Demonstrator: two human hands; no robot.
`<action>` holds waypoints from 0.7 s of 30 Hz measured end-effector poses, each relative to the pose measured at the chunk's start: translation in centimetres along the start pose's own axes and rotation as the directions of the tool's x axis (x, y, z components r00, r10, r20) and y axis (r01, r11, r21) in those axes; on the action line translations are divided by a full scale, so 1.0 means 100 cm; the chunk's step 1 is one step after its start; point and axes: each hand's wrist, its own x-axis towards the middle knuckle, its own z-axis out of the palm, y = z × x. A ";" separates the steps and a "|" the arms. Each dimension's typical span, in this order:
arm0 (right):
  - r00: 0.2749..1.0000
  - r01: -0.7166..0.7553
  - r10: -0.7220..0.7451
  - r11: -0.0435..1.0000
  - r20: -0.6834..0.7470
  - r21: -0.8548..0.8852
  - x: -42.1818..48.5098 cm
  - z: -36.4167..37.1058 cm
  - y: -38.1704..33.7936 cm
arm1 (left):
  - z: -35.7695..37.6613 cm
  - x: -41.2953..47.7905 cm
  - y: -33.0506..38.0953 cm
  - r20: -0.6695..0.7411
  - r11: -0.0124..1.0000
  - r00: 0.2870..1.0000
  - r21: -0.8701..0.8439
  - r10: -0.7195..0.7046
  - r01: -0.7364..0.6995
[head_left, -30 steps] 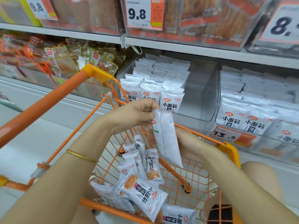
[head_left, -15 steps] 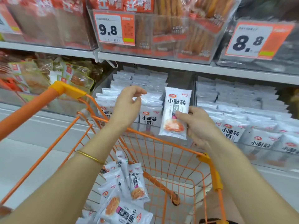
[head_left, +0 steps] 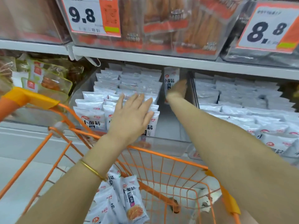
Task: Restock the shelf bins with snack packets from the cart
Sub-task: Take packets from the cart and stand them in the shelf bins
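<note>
My right hand [head_left: 177, 89] reaches deep into the clear shelf bin [head_left: 163, 146] and holds a white snack packet [head_left: 171, 78] upright at the bin's back right, beside the divider. My left hand [head_left: 131, 113] lies flat with straight fingers on the rows of white packets [head_left: 113, 94] filling the bin's left part. Several more white packets [head_left: 119, 202] lie in the orange wire cart [head_left: 161, 159] below my arms.
A second bin of white packets [head_left: 242, 102] stands to the right. Bagged orange snacks [head_left: 45, 78] fill the bin at left. The shelf above [head_left: 145, 57] carries bins with price tags 9.8 [head_left: 90, 16] and 8.8 [head_left: 268, 29]. The cart handle [head_left: 24, 97] crosses at left.
My right hand has carried the packet from in front of the bin to its back right corner. My left hand has flattened onto the packet rows. The view has moved closer to the shelf.
</note>
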 end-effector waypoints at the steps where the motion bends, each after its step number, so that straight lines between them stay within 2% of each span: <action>1: 0.999 0.029 -0.030 0.998 0.013 0.048 0.006 0.008 0.005 | 0.003 -0.001 -0.001 -0.036 1.000 0.999 0.009 0.013 -0.013; 4: 0.997 0.076 -0.074 0.995 -0.027 0.058 0.015 0.027 0.014 | 0.008 0.001 -0.003 -0.089 0.999 0.996 0.011 0.031 -0.031; 8: 0.998 0.041 -0.036 0.995 -0.052 0.093 0.023 0.040 0.015 | 0.010 0.003 -0.005 -0.105 0.999 0.993 0.009 0.050 -0.050; 14: 0.991 -0.026 0.009 0.991 -0.130 -0.128 0.032 0.048 0.015 | 0.013 0.003 -0.007 -0.124 0.998 0.990 -0.010 0.066 -0.067; 18: 0.982 -0.083 0.060 0.989 -0.177 -0.123 0.018 0.043 0.009 | 0.007 0.001 -0.009 -0.132 0.995 0.989 -0.062 0.067 -0.076; 21: 0.996 -0.031 0.021 0.991 -0.084 -0.127 -0.009 0.020 -0.004 | -0.006 -0.011 -0.011 -0.224 0.988 0.971 -0.107 0.081 -0.107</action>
